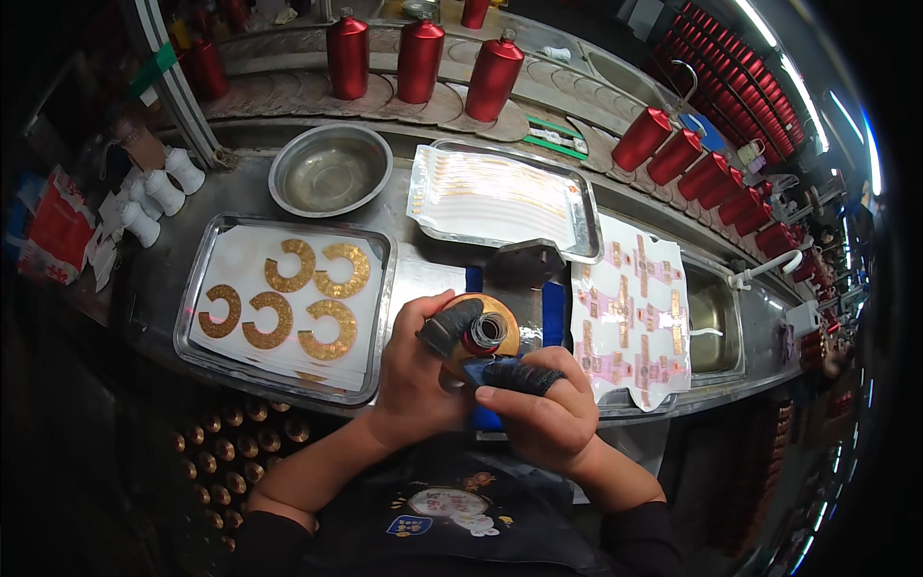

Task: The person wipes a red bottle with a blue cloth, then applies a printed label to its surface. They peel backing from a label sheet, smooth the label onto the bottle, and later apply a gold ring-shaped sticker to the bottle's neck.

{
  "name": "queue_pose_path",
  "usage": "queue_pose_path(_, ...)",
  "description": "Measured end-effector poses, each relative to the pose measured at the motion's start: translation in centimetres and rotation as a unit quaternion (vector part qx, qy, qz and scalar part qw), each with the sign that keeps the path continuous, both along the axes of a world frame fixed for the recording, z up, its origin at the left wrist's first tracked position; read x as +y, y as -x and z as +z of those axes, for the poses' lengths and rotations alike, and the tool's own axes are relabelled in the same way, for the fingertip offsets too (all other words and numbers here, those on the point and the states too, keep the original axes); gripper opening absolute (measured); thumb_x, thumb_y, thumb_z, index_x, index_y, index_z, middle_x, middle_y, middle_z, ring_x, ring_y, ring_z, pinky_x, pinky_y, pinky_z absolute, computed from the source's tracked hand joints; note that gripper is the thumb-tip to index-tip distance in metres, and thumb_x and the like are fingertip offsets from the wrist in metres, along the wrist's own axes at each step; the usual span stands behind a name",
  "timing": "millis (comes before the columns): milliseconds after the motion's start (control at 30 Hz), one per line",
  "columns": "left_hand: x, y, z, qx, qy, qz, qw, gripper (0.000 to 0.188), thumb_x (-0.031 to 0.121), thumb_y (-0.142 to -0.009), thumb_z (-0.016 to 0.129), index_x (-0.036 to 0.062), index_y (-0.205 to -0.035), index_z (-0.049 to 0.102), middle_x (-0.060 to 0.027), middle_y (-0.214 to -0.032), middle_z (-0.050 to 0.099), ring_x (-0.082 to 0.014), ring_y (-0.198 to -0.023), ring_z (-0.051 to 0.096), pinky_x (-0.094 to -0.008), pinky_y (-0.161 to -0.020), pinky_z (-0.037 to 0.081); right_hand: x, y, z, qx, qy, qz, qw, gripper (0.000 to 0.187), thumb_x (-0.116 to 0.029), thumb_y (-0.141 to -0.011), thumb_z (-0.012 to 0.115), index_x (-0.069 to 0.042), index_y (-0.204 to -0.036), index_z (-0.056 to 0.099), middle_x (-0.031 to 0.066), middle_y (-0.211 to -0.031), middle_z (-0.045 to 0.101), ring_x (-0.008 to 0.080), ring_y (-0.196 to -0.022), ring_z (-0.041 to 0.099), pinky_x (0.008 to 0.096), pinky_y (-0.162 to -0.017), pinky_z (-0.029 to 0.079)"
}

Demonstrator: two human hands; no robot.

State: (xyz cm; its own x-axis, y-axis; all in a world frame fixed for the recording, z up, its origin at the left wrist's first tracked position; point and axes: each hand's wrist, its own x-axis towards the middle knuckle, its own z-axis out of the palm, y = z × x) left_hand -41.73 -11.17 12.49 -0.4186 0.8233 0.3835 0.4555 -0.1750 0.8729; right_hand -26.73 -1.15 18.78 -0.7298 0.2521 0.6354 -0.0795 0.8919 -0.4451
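Observation:
Below me a bottle (510,325) stands with its threaded silver neck up, a red collar under it and gold around its shoulder. My left hand (413,370) is closed around the bottle's left side, a dark wrap on its forefinger. In my right hand (553,413) a small blue flat scraper-like piece (476,370) is pinched against the near side of the shoulder; its far edge is hidden. The right forefinger also has a dark wrap. Gold C-shaped labels (327,330) lie on white sheets in a metal tray (183,327) to the left.
A steel bowl (332,173) and a tray of clear sheets (586,216) sit behind. A dark angular block (524,262) is just beyond the bottle. At right lie pink-and-gold label sheets (630,317) beside a sink (711,327). Red bottles (495,77) line a conveyor (260,111).

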Motion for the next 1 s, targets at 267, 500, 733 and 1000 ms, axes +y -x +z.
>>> queue_pose_path(267,-0.1,0.3,0.5,-0.153,0.025,-0.076,0.985,0.076,0.011,-0.066,0.087,0.0041,-0.133,0.053,-0.0186,-0.140,0.044,-0.0338,-0.131,0.048,-0.0399,-0.104,0.046,-0.2,-0.3,-0.3,0.022,0.003,-0.017,1.000,0.038,0.001,-0.066,0.073,-0.009,-0.103,0.077,0.0041,-0.085,0.063,0.0268,-0.087,0.061,0.0370,-0.073,0.053)
queue_pose_path(500,0.1,-2.3,-1.2,0.041,-0.044,0.124,0.990,0.073,0.023,-0.065,0.092,0.0025,-0.126,0.055,-0.0148,-0.125,0.047,-0.0300,-0.113,0.056,-0.0393,-0.097,0.047,-1.6,-0.1,-0.1,0.016,-0.023,0.084,0.996,0.038,-0.002,-0.066,0.075,-0.007,-0.104,0.077,0.0061,-0.090,0.066,0.0254,-0.085,0.061,0.0375,-0.070,0.053)
queue_pose_path(733,0.1,-1.5,-1.5,0.078,-0.032,0.131,0.988,0.083,0.028,-0.061,0.097,0.0015,-0.127,0.053,-0.0125,-0.125,0.046,-0.0267,-0.114,0.056,-0.0365,-0.094,0.050,-0.6,-0.9,-0.1,-0.018,0.011,0.080,0.997,0.040,0.002,-0.065,0.074,-0.004,-0.105,0.074,0.0047,-0.079,0.060,0.0264,-0.081,0.062,0.0371,-0.071,0.053)
queue_pose_path(1000,0.6,-2.1,-0.6,0.073,-0.021,0.121,0.990,0.081,0.021,-0.059,0.097,0.0018,-0.126,0.054,-0.0129,-0.126,0.046,-0.0278,-0.112,0.058,-0.0369,-0.095,0.050,0.1,-0.8,0.6,0.039,0.210,0.028,0.976,0.026,0.001,-0.074,0.078,-0.006,-0.098,0.072,0.0092,-0.087,0.067,0.0251,-0.072,0.063,0.0339,-0.067,0.051)
